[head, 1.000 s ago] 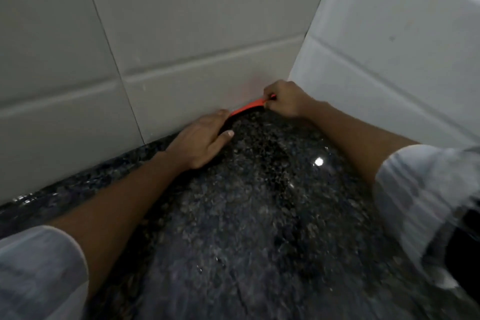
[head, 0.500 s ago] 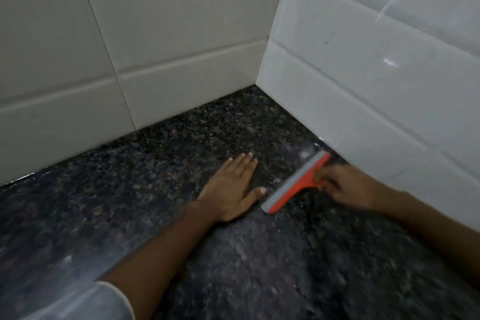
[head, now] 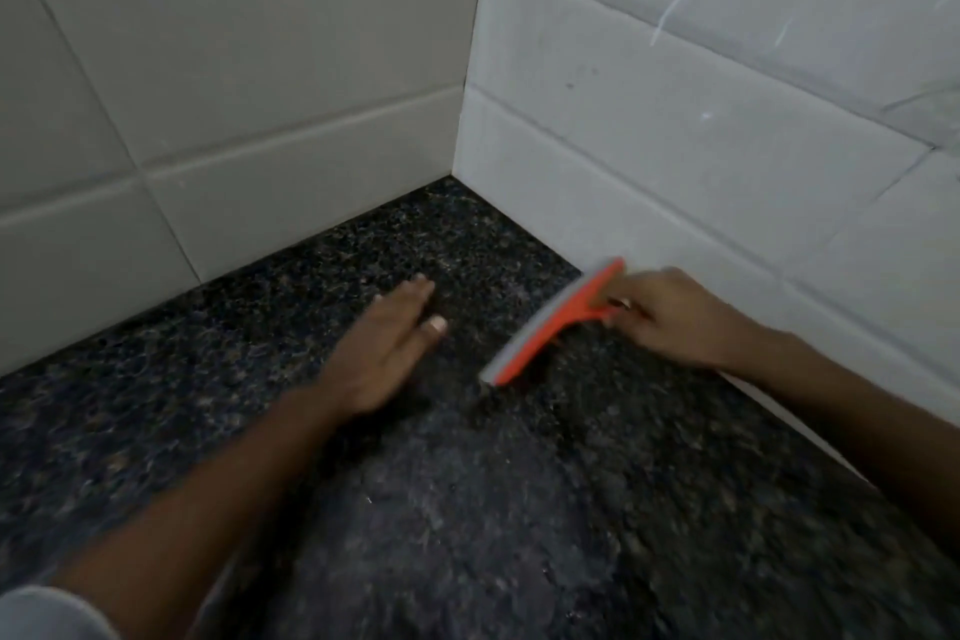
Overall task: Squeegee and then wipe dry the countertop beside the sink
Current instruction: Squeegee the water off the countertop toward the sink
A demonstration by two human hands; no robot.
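An orange squeegee (head: 550, 323) with a grey blade lies diagonally on the dark speckled granite countertop (head: 467, 509), close to the right tiled wall. My right hand (head: 670, 314) grips its short handle from the right. My left hand (head: 387, 348) rests flat on the counter with fingers stretched out, a short gap to the left of the blade's lower end. The sink is not in view.
Two white tiled walls meet at a corner (head: 467, 161) behind the counter. The right wall (head: 727, 172) runs close beside my right hand and forearm. The back wall (head: 208, 120) borders the counter's far edge.
The squeegee has been pulled from the back corner toward me along the right wall. My left hand has drawn back from the wall and now sits apart from the blade.
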